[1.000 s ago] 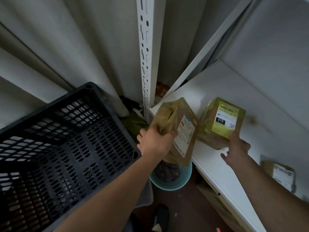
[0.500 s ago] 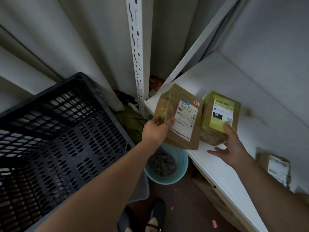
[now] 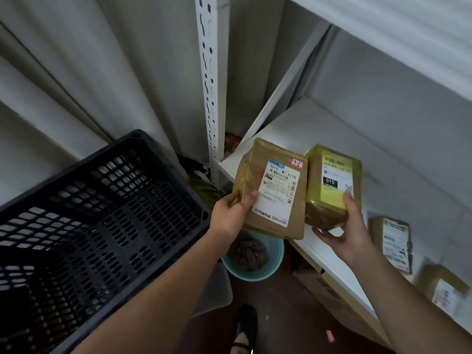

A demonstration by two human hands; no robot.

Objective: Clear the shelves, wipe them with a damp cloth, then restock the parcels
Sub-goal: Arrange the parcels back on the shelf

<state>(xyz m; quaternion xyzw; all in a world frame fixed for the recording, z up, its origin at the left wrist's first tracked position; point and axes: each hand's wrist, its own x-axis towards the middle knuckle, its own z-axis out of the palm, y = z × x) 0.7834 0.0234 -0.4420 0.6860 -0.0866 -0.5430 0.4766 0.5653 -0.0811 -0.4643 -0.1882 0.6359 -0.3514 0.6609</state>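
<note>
The left hand (image 3: 231, 215) grips a brown parcel (image 3: 274, 190) by its lower left corner, thumb on the front face near the white label, and holds it upright at the front edge of the white shelf (image 3: 301, 129). At 3 o'clock from it, touching or almost touching, stands a yellow-taped parcel (image 3: 332, 185) marked 010, on the shelf. The right hand (image 3: 344, 231) holds this one with the thumb curled on its front and the fingers under its lower edge. Two more parcels (image 3: 394, 241) lie on the shelf toward 4 o'clock. A black crate (image 3: 84, 226) sits at 9 o'clock. Below the hands, at 6 o'clock, a teal bucket (image 3: 277, 254) holds a dark cloth (image 3: 249, 252).
</note>
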